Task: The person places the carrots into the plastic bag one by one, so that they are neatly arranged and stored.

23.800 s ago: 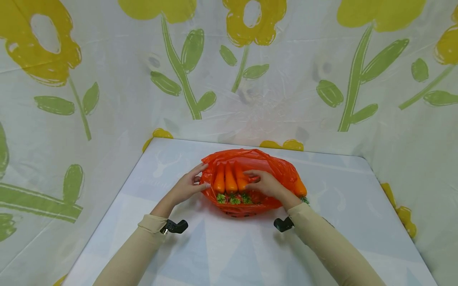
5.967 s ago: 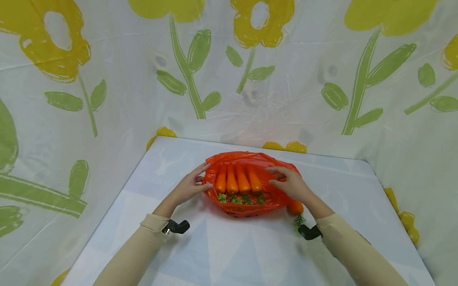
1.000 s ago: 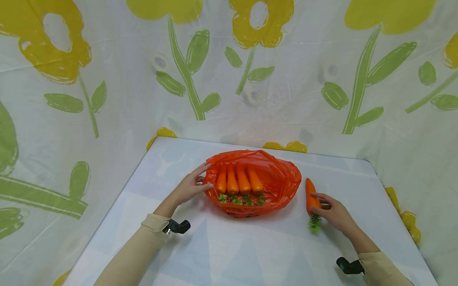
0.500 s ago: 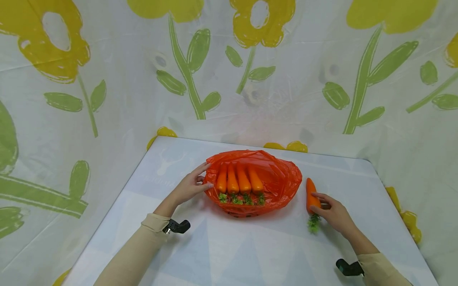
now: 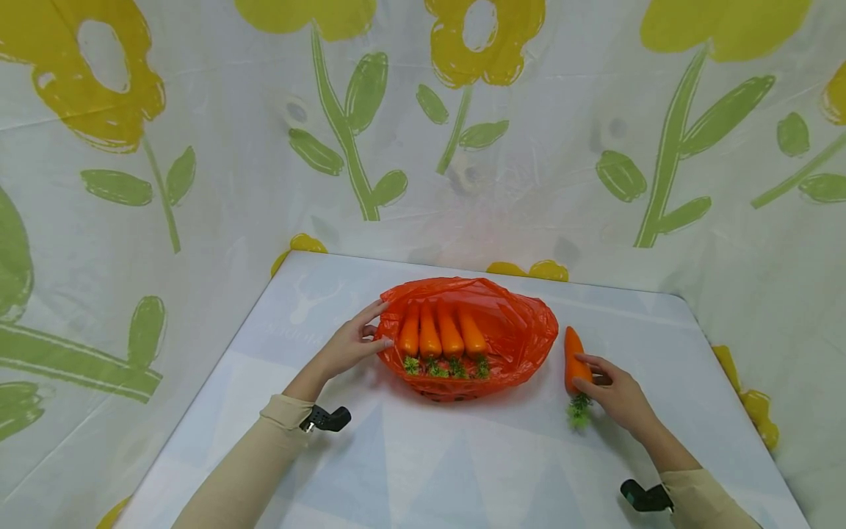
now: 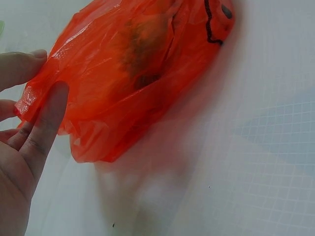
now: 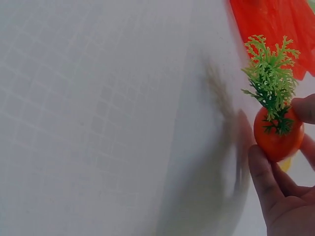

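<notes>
A red plastic bag lies on the table with its mouth held wide. Several orange carrots with green tops are lined up side by side in its left half. My left hand grips the bag's left rim; in the left wrist view the thin film passes between thumb and fingers. To the right of the bag, my right hand pinches another carrot near its thick end, thumb on one side and fingers on the other. Its leafy top points toward me.
The white table has pale blue triangle prints. A flower-patterned curtain hangs behind and along both sides. Each wrist wears a black camera mount.
Since six seconds ago, my right hand has left the bag's right side and taken hold of the outer carrot. Over the last second it shifts only slightly. One more carrot lies inside than in the oldest frame.
</notes>
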Available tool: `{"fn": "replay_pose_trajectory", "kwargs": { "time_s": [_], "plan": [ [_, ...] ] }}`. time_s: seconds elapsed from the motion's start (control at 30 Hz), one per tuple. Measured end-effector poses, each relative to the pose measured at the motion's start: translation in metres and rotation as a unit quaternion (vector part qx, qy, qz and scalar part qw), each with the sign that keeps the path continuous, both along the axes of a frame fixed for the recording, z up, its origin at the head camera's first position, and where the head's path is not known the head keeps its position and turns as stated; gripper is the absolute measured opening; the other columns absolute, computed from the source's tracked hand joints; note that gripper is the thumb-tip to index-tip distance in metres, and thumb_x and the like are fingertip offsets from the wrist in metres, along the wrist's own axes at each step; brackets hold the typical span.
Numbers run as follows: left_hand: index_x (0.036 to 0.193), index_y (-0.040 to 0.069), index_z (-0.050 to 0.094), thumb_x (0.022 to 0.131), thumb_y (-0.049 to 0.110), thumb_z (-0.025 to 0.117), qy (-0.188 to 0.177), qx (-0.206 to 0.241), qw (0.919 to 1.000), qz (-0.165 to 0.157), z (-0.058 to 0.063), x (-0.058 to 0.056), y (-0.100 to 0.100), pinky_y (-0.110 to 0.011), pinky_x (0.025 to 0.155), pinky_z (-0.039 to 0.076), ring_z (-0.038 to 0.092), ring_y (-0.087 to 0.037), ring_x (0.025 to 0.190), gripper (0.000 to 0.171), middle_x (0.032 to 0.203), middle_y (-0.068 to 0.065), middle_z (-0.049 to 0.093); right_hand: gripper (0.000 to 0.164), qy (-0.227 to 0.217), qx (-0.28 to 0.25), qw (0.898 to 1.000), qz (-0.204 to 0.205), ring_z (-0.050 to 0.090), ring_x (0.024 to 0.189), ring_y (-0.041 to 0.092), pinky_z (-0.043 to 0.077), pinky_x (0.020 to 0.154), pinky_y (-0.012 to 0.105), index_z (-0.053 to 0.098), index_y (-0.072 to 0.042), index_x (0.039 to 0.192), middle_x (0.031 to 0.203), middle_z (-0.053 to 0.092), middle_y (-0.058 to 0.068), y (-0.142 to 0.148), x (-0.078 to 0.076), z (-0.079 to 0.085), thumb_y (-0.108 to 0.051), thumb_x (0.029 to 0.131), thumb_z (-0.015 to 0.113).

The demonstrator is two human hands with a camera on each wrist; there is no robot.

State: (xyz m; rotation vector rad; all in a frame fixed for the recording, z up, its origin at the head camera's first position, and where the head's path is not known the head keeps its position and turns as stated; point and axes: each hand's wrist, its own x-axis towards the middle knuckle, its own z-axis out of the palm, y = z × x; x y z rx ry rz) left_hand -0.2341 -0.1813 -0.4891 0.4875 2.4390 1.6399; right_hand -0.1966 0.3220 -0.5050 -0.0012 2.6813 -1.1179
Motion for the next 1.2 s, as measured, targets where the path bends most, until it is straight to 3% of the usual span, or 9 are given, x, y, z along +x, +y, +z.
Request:
{"fn": "replay_pose_trajectory", "kwargs": {
  "time_s": [0.43, 0.67, 0.97, 1.2],
  "plan": [
    [0.16, 0.008, 0.032, 0.095, 0.022, 0.075, 0.003, -0.002, 1.0, -0.002, -0.002, -0.003, 0.001, -0.043, 0.1, 0.054, 0.064, -0.028, 0.109, 0.079, 0.169, -0.013, 0.015, 0.069, 0.01, -0.006, 1.0, -0.002, 0.054, 0.122, 0.044, 0.057, 0.092, 0.048, 0.044, -0.009, 0.153, 0.145, 0.048, 0.029, 0.002, 0.001, 0.006, -0.046, 0.099, 0.065],
    [0.16, 0.008, 0.032, 0.095, 0.022, 0.075, 0.001, -0.005, 1.0, 0.003, -0.002, -0.002, 0.001, -0.039, 0.098, 0.055, 0.065, -0.027, 0.108, 0.079, 0.169, -0.013, 0.015, 0.065, 0.03, -0.011, 0.999, 0.002, 0.055, 0.121, 0.043, 0.058, 0.091, 0.047, 0.047, -0.009, 0.151, 0.143, 0.051, 0.028, 0.001, -0.001, 0.012, -0.044, 0.099, 0.065],
    [0.16, 0.009, 0.032, 0.095, 0.023, 0.075, 0.0, -0.008, 1.0, 0.003, -0.001, -0.003, 0.001, -0.043, 0.1, 0.053, 0.064, -0.028, 0.11, 0.079, 0.169, -0.012, 0.016, 0.063, 0.057, -0.007, 0.998, 0.004, 0.056, 0.119, 0.043, 0.057, 0.092, 0.05, 0.049, -0.007, 0.15, 0.14, 0.054, 0.027, 0.0, -0.003, 0.022, -0.043, 0.1, 0.064],
    [0.16, 0.009, 0.032, 0.095, 0.024, 0.074, -0.001, -0.011, 0.9999, 0.001, -0.002, -0.002, 0.0, -0.044, 0.101, 0.053, 0.063, -0.029, 0.111, 0.079, 0.169, -0.013, 0.015, 0.064, 0.068, -0.006, 0.998, 0.005, 0.057, 0.118, 0.042, 0.06, 0.086, 0.038, 0.048, -0.007, 0.15, 0.139, 0.054, 0.027, -0.003, -0.006, 0.031, -0.043, 0.1, 0.064]
  ]
}}
